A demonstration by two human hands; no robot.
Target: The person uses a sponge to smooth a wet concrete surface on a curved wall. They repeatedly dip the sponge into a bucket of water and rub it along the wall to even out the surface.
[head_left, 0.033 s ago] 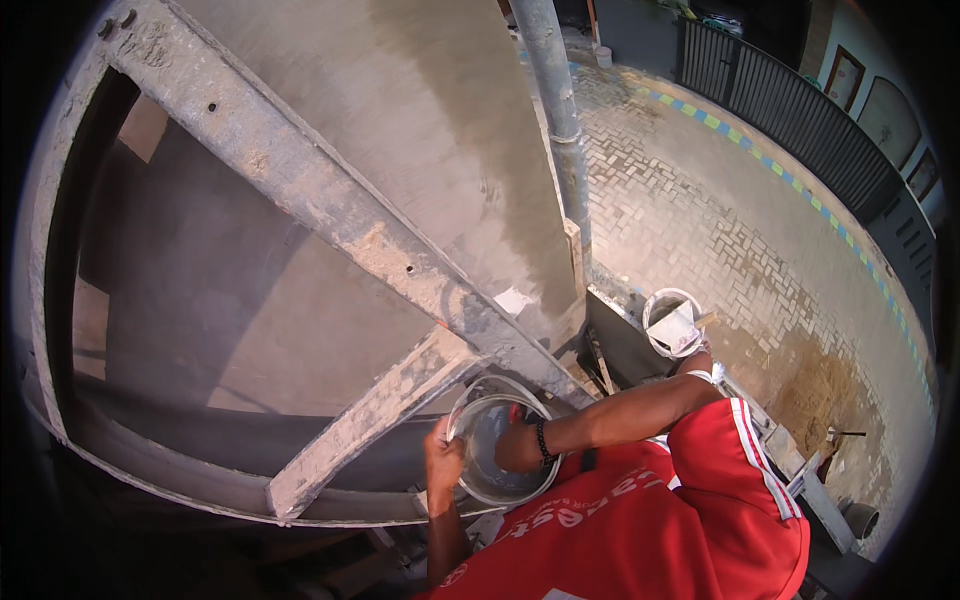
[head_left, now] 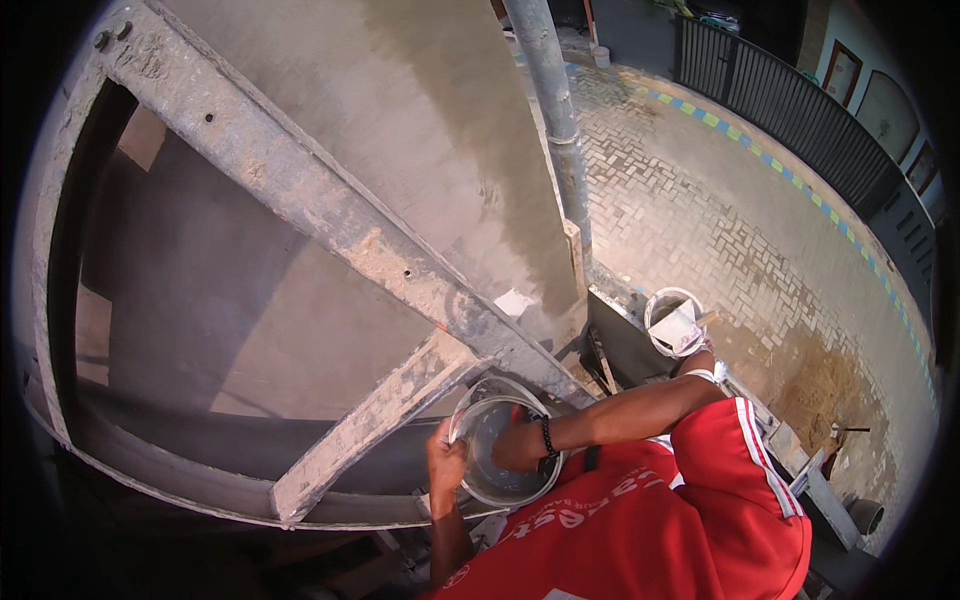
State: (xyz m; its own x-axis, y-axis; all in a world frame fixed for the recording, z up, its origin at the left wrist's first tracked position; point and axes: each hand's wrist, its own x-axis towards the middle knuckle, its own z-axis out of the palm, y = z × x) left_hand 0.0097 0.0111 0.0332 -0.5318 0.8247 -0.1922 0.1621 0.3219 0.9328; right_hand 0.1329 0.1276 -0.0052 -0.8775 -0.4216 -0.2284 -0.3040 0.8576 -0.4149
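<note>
Left hand (head_left: 446, 460): clasping our round grey plastic bucket (head_left: 481, 432).
Right hand (head_left: 515, 447): inside bucket; fingers hidden, we can't tell.

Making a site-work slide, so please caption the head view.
The left hand holds a bucket at its rim while the right hand reaches inside, beside a slanting beam.

L hand (head_left: 447, 466) grips bucket (head_left: 481, 434) side, R hand (head_left: 515, 448) w/ blk bracelet (head_left: 547, 437) inside.
</note>
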